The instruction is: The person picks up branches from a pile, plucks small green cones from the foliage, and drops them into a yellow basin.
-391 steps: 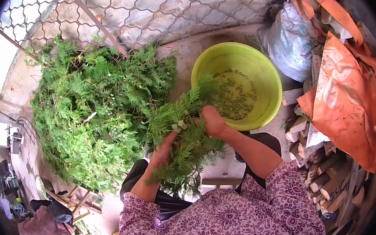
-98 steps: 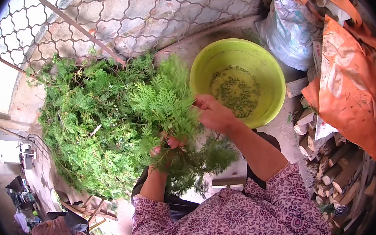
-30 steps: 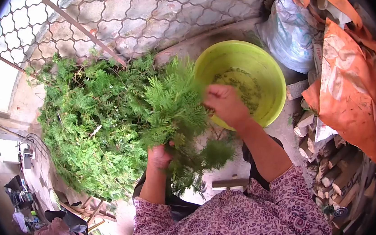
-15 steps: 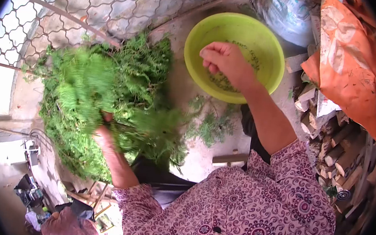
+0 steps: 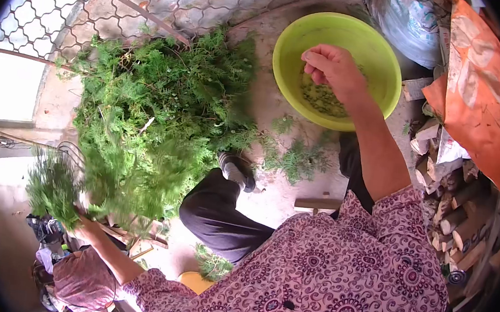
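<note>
My left hand (image 5: 81,228) is stretched out to the lower left, closed round the stem of a leafy green branch (image 5: 53,188) that is blurred by motion. Beside it spreads a large heap of cut evergreen branches (image 5: 165,100) with feathery leaves. My right hand (image 5: 333,69) hovers over a lime-green basin (image 5: 283,90), its fingers curled together; whatever they hold, if anything, is hidden. Small greenish bits (image 5: 323,100) lie scattered on the basin's bottom.
Loose sprigs (image 5: 300,161) lie on the floor between heap and basin. A wavy metal grille (image 5: 156,2) stands behind. Stacked firewood (image 5: 457,221), an orange sheet (image 5: 479,88) and a whitish sack (image 5: 410,27) line the right side. My shod foot (image 5: 239,172) rests by the heap.
My left hand has swung from the heap toward the lower left, carrying a branch. My right hand stays over the basin, fingers still curled. The view has shifted slightly.
</note>
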Tool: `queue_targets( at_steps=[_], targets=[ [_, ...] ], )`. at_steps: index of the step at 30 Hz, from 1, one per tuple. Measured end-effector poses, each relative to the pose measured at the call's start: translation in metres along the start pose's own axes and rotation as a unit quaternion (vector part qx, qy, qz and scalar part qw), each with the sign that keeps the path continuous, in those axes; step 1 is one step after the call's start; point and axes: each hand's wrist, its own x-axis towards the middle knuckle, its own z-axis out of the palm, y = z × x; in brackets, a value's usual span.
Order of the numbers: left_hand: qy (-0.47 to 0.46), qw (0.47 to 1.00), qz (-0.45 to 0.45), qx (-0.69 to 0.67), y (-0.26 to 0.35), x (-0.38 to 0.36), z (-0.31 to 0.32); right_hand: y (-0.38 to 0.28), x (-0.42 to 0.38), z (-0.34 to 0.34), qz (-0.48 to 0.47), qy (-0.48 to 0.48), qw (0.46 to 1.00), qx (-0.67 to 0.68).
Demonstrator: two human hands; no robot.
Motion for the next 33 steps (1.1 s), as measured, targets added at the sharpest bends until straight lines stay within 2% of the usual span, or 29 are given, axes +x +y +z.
queue_targets(
  at_steps=[1, 2, 3, 4, 6, 8, 10, 12, 13, 15, 16, 18, 20, 22, 23, 24, 25, 26, 27, 28, 29, 30, 33],
  targets=[
    [-0.048, 0.998, -0.016, -0.030, -0.017, -0.014, -0.002, -0.001, -0.003, -0.002, -0.001, -0.001, 1.000, 0.002],
    [-0.016, 0.998, -0.041, -0.040, -0.030, -0.032, -0.005, -0.003, -0.006, -0.003, -0.004, 0.004, 1.000, -0.011],
    [0.065, 0.935, -0.227, -0.266, -0.019, -0.033, -0.022, -0.004, -0.008, -0.004, -0.007, 0.009, 1.000, -0.024],
    [0.000, 0.919, -0.301, -0.255, -0.036, -0.058, -0.021, -0.004, -0.009, -0.006, -0.009, 0.010, 1.000, -0.021],
    [0.005, 0.919, -0.294, -0.262, -0.040, -0.084, -0.032, -0.006, -0.010, -0.012, -0.018, 0.011, 1.000, -0.019],
    [-0.136, 0.893, -0.367, -0.222, -0.034, -0.114, -0.041, -0.008, -0.012, -0.013, -0.017, 0.013, 1.000, -0.021],
    [-0.215, 0.936, -0.261, -0.104, -0.024, -0.156, -0.042, -0.010, -0.012, -0.015, -0.017, 0.013, 0.999, -0.024],
    [-0.150, 0.971, -0.102, -0.155, -0.038, -0.240, -0.015, -0.006, -0.011, -0.016, -0.015, 0.006, 1.000, -0.018],
    [-0.260, 0.945, -0.108, -0.164, -0.042, -0.283, -0.012, -0.005, -0.012, -0.017, -0.016, 0.009, 1.000, -0.019],
    [-0.478, 0.854, -0.123, -0.166, -0.034, -0.328, -0.025, -0.004, -0.012, -0.019, -0.006, 0.003, 1.000, -0.014],
    [-0.588, 0.785, -0.116, -0.156, -0.025, -0.344, -0.038, -0.004, -0.012, -0.020, -0.007, 0.004, 1.000, -0.015],
    [-0.748, 0.640, -0.064, -0.163, -0.005, -0.359, -0.057, -0.004, -0.013, -0.022, -0.002, 0.005, 1.000, -0.018],
    [-0.851, 0.486, 0.001, -0.199, 0.021, -0.353, -0.072, -0.006, -0.014, -0.022, 0.001, 0.005, 1.000, -0.018],
    [-0.900, 0.346, 0.059, -0.259, 0.046, -0.330, -0.075, -0.008, -0.013, -0.021, 0.002, 0.004, 1.000, -0.019],
    [-0.907, 0.299, 0.080, -0.286, 0.056, -0.317, -0.075, -0.007, -0.011, -0.020, 0.007, -0.001, 1.000, -0.001],
    [-0.903, 0.281, 0.095, -0.310, 0.064, -0.303, -0.072, -0.006, -0.010, -0.019, 0.012, -0.007, 1.000, 0.017],
    [-0.891, 0.292, 0.102, -0.333, 0.072, -0.290, -0.067, -0.004, -0.009, -0.018, 0.013, -0.009, 1.000, 0.015],
    [-0.869, 0.348, 0.095, -0.338, 0.079, -0.279, -0.060, -0.003, -0.008, -0.017, 0.013, -0.012, 1.000, 0.017],
    [-0.835, 0.429, 0.085, -0.334, 0.086, -0.264, -0.054, -0.001, -0.006, -0.015, 0.012, -0.014, 1.000, 0.020],
    [-0.779, 0.564, 0.029, -0.273, 0.093, -0.236, -0.062, 0.002, -0.005, -0.013, 0.010, -0.014, 1.000, 0.021],
    [-0.732, 0.621, 0.016, -0.279, 0.093, -0.228, -0.043, 0.004, -0.004, -0.012, 0.012, -0.017, 1.000, 0.018],
    [-0.682, 0.674, 0.004, -0.285, 0.095, -0.220, -0.023, 0.006, -0.003, -0.011, 0.014, -0.019, 1.000, 0.015],
    [-0.563, 0.773, -0.017, -0.293, 0.126, -0.117, -0.033, 0.010, -0.001, -0.005, 0.027, -0.015, 1.000, -0.004]
  ],
)
